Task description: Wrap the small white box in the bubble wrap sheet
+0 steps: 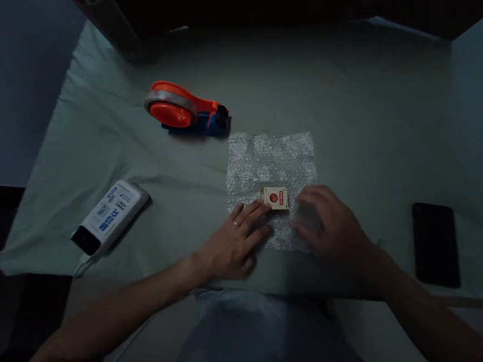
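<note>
A small cream box [277, 198] with a red print lies on a square sheet of bubble wrap [271, 156]. My left hand [236, 245], with a ring on one finger, lies flat over the left side of the sheet. Its fingers are spread, and the fingertips touch the box's left edge. To the right of the box, my right hand [332, 224] hovers at the sheet's right edge, slightly blurred. Its thumb and fingers are curved and apart, with nothing seen between them.
An orange and blue tape dispenser [188, 110] rests behind the sheet to the left. A white power bank [110, 216] with a cable lies at left, a black phone [435, 245] at right. A pale green cloth [365, 115] covers the table, with a dark cylinder [110, 24] at back left.
</note>
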The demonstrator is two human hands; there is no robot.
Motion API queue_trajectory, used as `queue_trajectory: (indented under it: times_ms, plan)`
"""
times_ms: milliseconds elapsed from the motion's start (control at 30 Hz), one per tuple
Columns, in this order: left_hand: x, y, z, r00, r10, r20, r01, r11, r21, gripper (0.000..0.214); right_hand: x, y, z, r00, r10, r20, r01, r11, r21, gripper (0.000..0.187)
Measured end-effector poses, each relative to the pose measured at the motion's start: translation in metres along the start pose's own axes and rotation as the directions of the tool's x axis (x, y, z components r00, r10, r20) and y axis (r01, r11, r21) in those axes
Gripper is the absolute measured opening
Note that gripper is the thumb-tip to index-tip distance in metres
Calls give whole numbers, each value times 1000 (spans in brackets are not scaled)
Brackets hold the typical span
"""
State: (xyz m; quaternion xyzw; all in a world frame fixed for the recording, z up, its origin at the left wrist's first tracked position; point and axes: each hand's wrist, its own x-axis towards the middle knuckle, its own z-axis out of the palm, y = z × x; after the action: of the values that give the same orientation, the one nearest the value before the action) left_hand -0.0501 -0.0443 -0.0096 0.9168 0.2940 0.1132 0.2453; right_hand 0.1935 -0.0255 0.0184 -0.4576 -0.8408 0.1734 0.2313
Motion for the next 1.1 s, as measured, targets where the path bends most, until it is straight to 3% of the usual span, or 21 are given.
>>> queue_trajectory:
  times_ms: [133,200,267,400,500,600,667,867,967,1033,1100]
  plan:
    - [-4,2,-9,995,-10,95,9,1000,12,78,-26,-7,-8,956,-147,254,175,981,-89,54]
    - [-6,0,-8,997,-9,76,6,999,35,73,-35,-2,-2,956,-164,243,211,961,-178,35]
    - [-7,-1,-5,1000,-9,-9,9,999,42,53,-41,5,6,970,-166,179,203,955,-216,17]
    - [-3,0,-9,980,-140,-140,127,987,-100,12,-40,15,7,989,-115,88,122,989,-82,14]
    - [5,-1,-22,949,-260,-176,217,948,-233,8,-28,17,-3,996,0,95,-7,997,71,14]
    - [16,-5,-36,926,-313,-211,244,923,-298,10,-13,21,-13,995,46,89,-60,985,162,15]
    - [25,-11,-45,917,-353,-184,278,899,-338,13,-3,24,-14,994,85,75,-98,975,198,16]
    - [47,-32,-58,889,-455,48,417,762,-496,18,10,35,-5,973,228,33,-230,954,195,20]
    - [51,-39,-56,897,-428,107,405,701,-588,18,4,27,-2,975,165,-149,-159,986,54,10]
    - [51,-42,-54,898,-417,139,404,660,-633,18,-3,16,0,964,30,-263,-59,993,-100,16]
    - [51,-43,-53,892,-422,164,419,632,-652,18,-10,2,4,960,-146,-238,97,974,-206,24]
